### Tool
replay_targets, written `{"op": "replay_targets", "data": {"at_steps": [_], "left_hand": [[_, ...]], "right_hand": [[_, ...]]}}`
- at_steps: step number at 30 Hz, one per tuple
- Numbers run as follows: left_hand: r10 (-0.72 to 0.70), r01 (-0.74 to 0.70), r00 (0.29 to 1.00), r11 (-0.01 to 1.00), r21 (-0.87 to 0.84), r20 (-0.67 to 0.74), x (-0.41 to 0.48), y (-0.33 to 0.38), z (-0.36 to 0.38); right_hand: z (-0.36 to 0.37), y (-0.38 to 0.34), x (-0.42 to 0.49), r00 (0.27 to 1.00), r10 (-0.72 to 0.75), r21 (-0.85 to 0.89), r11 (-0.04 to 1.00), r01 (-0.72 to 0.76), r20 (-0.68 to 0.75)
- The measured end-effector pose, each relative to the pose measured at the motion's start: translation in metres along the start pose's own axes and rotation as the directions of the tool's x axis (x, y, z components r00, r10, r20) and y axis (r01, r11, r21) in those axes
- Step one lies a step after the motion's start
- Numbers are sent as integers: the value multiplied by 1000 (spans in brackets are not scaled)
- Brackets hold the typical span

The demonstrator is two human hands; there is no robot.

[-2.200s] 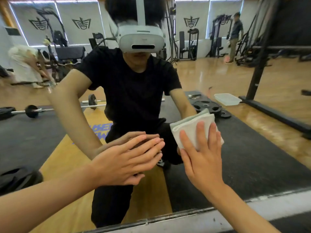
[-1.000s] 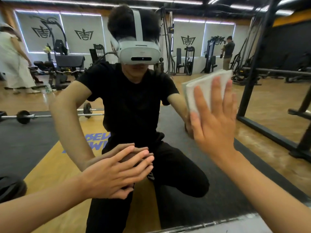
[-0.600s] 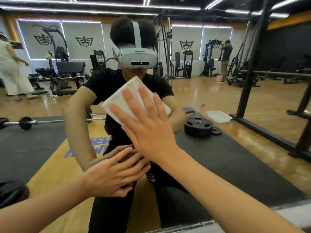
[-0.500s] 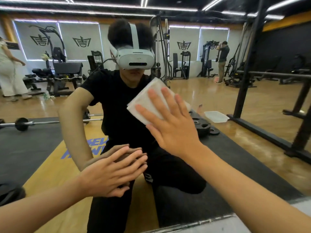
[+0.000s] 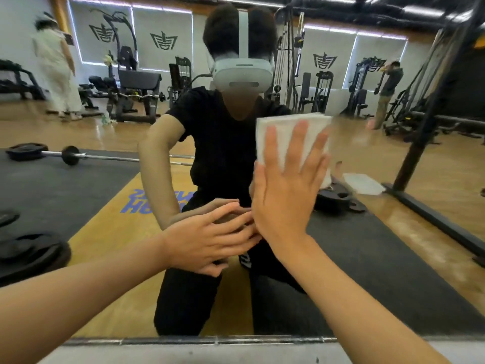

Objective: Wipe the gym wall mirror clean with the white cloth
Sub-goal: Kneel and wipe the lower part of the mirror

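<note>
Glass fills almost the whole view: the gym wall mirror (image 5: 78, 185) rises from a metal strip at its lower edge past the top of the frame. The right grip (image 5: 286, 198) lies flat against it, fingers straight and spread, released rather than clenched, pressing the folded white cloth (image 5: 284, 124) onto the glass. The cloth sits right of centre, level with the reflected person's chest, its upper edge showing past the fingertips and its right edge blurred. The left grip (image 5: 202, 240) is lower and just to the left, also released and holding nothing. Its fingers are straight and fanned, with their tips on the mirror meeting their own reflection beside the heel of the right grip. In the reflection a crouching person in black wears a white headset (image 5: 242, 74). Behind lie a barbell (image 5: 70, 155) on a dark mat, a stack of weight plates (image 5: 338, 198) and a pale shallow tray (image 5: 363, 183) near a black rack post (image 5: 420, 132). 2 other people stand far back among the machines.
</note>
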State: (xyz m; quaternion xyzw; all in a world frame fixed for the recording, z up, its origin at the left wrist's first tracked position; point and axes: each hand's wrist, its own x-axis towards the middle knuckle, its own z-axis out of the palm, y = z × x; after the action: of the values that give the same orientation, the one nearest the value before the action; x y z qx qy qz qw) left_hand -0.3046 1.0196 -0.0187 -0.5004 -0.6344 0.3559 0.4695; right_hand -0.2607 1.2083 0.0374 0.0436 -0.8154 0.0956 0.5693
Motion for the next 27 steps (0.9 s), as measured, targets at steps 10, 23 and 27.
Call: {"op": "replay_targets", "data": {"at_steps": [10, 23, 27], "left_hand": [[-28, 28, 999, 1000, -3, -45, -3, 0, 2], [-16, 17, 999, 1000, 22, -47, -2, -1, 3], [-16, 17, 999, 1000, 24, -40, -4, 1, 3]], "right_hand": [[-38, 179, -22, 964, -258, -137, 955, 265, 66], [7, -12, -27, 1000, 14, 93, 996, -13, -18], [-4, 59, -21, 914, -404, 30, 914, 404, 25]]}}
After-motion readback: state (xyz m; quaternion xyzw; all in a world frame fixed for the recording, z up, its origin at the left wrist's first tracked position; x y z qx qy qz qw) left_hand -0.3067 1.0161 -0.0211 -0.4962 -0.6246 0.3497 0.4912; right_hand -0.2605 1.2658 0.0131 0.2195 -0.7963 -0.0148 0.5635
